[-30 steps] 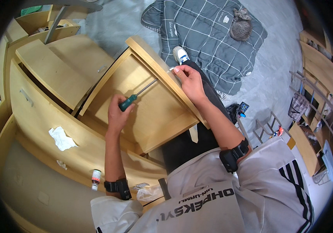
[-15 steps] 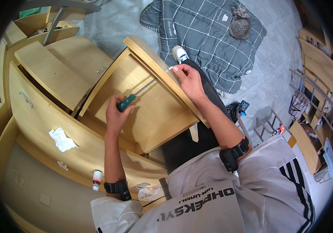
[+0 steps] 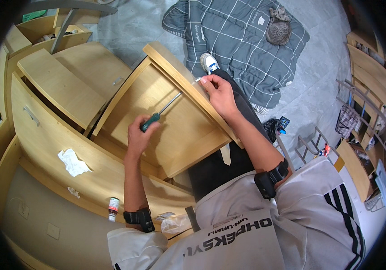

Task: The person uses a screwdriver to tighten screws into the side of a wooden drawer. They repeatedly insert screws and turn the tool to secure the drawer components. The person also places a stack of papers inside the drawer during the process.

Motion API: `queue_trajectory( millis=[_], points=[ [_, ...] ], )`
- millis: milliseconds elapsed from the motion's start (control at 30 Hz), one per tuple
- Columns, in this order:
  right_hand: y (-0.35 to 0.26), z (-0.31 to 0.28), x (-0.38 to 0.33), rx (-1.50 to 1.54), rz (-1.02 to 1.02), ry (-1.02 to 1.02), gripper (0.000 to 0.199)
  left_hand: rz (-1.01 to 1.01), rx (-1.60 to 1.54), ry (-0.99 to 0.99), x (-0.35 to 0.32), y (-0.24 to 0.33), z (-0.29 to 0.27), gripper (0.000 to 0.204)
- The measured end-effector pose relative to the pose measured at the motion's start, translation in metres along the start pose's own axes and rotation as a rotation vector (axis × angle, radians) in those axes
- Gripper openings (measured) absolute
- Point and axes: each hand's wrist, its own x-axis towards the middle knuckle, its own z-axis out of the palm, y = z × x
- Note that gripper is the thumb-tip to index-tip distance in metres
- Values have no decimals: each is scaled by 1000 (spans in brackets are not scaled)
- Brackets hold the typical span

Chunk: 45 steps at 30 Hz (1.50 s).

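Observation:
An open wooden drawer (image 3: 175, 157) juts out of the desk in front of me. Over its inside, my left hand (image 3: 140, 134) is closed round the dark green handle of a screwdriver (image 3: 151, 120). The metal shaft slants up and right, its tip close to the inner side of the drawer front (image 3: 188, 83). On the outer side of that front, my right hand (image 3: 221, 95) pinches a pale drawer handle (image 3: 198, 80), mostly hidden by the fingers. Whether the screwdriver tip touches a screw is too small to tell.
A crumpled white tissue (image 3: 73, 163) and a small bottle (image 3: 113, 209) lie on the desktop left of me. A cat (image 3: 278, 32) curls up on a dark checked quilt (image 3: 238, 40) on the floor. Shelves (image 3: 368, 67) stand at the far right.
My left hand has shifted slightly right and up with the screwdriver, and its grip on the handle has turned a little. The right hand stays in place.

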Motion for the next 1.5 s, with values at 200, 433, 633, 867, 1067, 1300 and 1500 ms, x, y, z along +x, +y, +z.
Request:
queue_trajectory(
  millis=[200,433,633,867,1067,1300,1500],
  points=[
    [-2,1,-1,28,6,-2,20,-16,99,-31,6,6,-7,29],
    [0,0,0,-13,42,10,22,-36,152,-91,9,7,-11,27],
    [3,0,0,-24,29,22,23,121,166,-7,8,5,-4,22],
    [8,0,2,-2,26,10,23,120,282,-171,10,-2,-9,22],
    [11,1,2,14,20,21,23,211,326,-35,4,-4,9,20],
    [13,2,3,4,20,23,22,17,143,-6,3,-12,7,24],
    [11,2,2,-8,39,28,20,89,178,10,5,-13,1,20]
  ],
)
